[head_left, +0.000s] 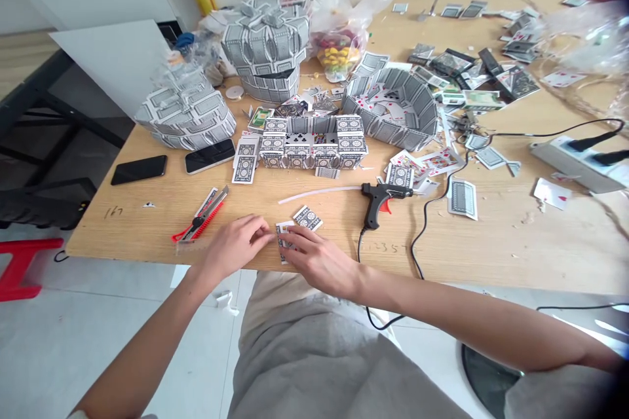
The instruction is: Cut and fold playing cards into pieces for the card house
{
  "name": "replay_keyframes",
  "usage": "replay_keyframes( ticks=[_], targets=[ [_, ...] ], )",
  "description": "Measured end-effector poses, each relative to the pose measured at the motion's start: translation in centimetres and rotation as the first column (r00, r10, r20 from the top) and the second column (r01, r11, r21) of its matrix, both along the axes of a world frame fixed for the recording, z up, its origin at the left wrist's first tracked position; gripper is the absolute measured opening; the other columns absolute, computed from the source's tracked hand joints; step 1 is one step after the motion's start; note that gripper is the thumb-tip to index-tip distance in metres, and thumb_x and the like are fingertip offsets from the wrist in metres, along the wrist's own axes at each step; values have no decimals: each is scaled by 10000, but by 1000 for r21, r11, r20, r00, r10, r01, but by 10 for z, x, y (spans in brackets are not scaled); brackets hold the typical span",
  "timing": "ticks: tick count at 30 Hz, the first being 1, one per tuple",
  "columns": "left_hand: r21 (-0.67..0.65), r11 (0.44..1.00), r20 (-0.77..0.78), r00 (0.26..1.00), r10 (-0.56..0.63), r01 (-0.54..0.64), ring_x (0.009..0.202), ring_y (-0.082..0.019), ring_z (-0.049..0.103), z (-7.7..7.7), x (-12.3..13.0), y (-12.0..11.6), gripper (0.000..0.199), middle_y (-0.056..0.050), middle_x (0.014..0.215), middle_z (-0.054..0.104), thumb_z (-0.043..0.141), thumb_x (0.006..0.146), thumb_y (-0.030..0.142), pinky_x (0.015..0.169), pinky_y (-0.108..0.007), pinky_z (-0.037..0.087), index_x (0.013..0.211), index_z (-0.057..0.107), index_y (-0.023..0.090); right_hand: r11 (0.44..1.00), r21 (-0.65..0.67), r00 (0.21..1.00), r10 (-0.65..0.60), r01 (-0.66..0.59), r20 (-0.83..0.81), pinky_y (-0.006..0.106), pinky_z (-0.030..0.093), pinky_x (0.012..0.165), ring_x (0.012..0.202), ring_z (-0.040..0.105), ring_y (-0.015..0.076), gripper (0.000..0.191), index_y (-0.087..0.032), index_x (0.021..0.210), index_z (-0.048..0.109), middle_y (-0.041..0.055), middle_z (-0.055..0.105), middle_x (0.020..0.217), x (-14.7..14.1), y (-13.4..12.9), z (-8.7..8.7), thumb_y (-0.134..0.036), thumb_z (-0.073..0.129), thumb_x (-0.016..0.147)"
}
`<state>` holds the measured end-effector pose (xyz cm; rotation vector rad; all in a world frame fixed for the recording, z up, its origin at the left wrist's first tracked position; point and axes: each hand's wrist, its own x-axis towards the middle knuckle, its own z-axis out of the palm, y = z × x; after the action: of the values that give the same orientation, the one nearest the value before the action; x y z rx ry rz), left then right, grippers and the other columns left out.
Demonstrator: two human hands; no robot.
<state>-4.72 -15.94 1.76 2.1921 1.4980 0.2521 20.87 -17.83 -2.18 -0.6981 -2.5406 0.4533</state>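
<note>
pressing a small white playing-card piece (285, 242) between bare left hand (230, 249) and right hand (319, 260), nearly together, light fingertip pressure risking slippage

We saw a small cut piece of playing card (282, 242) lying near the front edge of the wooden tabletop (147, 216), mostly covered from above, with what seemed a white corner and a patterned strip showing, though we could not be sure of its face. Just beyond it lay a second cut piece (307, 218), skewed, its grey patterned back upward, apart from the first
</note>
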Motion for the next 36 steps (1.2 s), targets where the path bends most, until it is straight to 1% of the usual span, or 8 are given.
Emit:
replay_keyframes(
  ticks=[6,9,11,16,24,30,32,36],
  targets=[
    [-93,967,-45,969,-243,238,871,-193,711,12,-2,25,201,0,950,753,659,1054,393,757,-290,439,932,688,235,999,-34,999,40,-41,-28,469,581,1199,1438,611,309,207,-139,1183,752,185,721,1390,3,4,1,-88,607,1044],
    [-139,941,-66,945,-321,309,874,-188,709,17,0,37,175,-4,975,758,636,1056,354,737,-287,423,945,715,243,996,-75,999,45,-47,-25,436,606,1166,1458,610,314,227,-131,1192,751,192,720,1348,6,5,3,-58,616,1025],
    [-170,920,-86,924,-372,354,847,-188,696,18,3,44,173,-5,938,745,638,1049,333,702,-291,396,923,710,238,995,-90,999,45,-47,-29,409,602,1171,1492,589,311,241,-134,1205,746,185,718,1328,8,4,3,-48,616,1022],
    [-201,885,-146,881,-451,420,803,-188,658,19,9,54,227,-4,892,697,635,1055,333,655,-305,329,856,630,225,994,-83,998,63,-64,-21,457,567,1219,1498,589,311,239,-146,1228,735,173,741,1272,8,4,1,-75,595,1047],
    [-216,889,-119,893,-433,403,722,-170,584,25,2,74,361,1,829,670,662,1041,405,636,-303,289,762,541,211,997,-59,998,54,-53,28,430,576,1207,1479,608,322,207,-136,1188,746,162,744,1243,8,5,4,-89,603,1045],
    [-274,890,-130,902,-411,366,787,-179,643,25,4,80,277,15,872,745,693,1006,411,647,-291,295,806,630,230,996,-76,998,54,-51,36,452,585,1188,1488,598,327,209,-137,1203,736,175,733,1248,8,4,5,-115,574,1073],
    [-251,906,-176,904,-388,340,787,-189,642,27,3,83,270,11,846,736,694,994,405,650,-291,298,795,634,233,994,-89,997,64,-60,33,465,587,1183,1494,591,326,217,-142,1210,731,182,731,1255,8,4,5,-121,558,1081],
    [-143,951,-255,918,-302,273,726,-192,612,35,0,86,264,-6,817,714,688,974,384,641,-298,316,775,617,227,994,-86,998,67,-66,19,469,600,1158,1451,618,332,216,-135,1214,719,186,723,1241,9,2,6,-114,557,1074]
  ],
)
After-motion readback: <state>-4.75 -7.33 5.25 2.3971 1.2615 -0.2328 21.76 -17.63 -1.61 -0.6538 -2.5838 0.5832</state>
